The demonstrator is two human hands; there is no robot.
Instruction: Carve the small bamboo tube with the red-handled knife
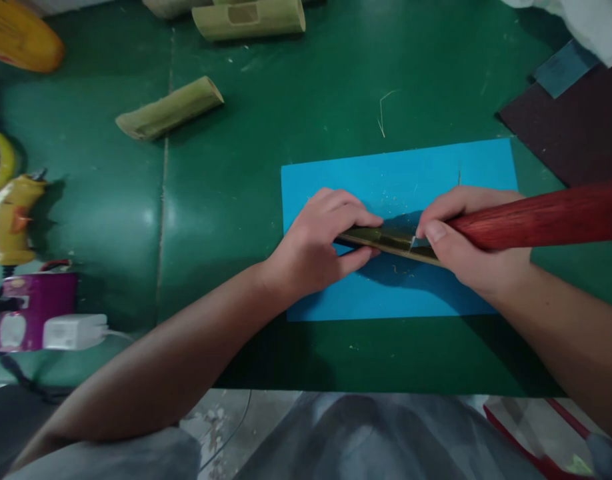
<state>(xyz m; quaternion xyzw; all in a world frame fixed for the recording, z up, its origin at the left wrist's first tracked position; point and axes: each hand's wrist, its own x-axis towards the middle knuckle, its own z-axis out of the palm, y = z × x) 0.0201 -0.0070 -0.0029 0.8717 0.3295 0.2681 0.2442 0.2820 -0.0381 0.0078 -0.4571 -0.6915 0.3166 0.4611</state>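
My left hand (319, 247) is closed on one end of a split bamboo piece (369, 236), its thumb and fingers on either side. The bamboo lies lengthwise over a blue sheet (331, 305). In my right hand (486, 267) is a carving knife (541, 217) with a thick red wooden handle, gripped low near the blade. Its short blade tip meets the bamboo's edge just left of my right fingers. My right hand covers the far end of the bamboo. Fine shavings are scattered on the sheet around the piece.
Bamboo tubes (171, 110) lie on the green table (226, 200) at left and at the back, one with a cut opening (243, 13). At far left are a yellow glue gun (16, 217), a purple power block (36, 300) and a white plug (76, 331). Dark sheets (576, 127) lie at right.
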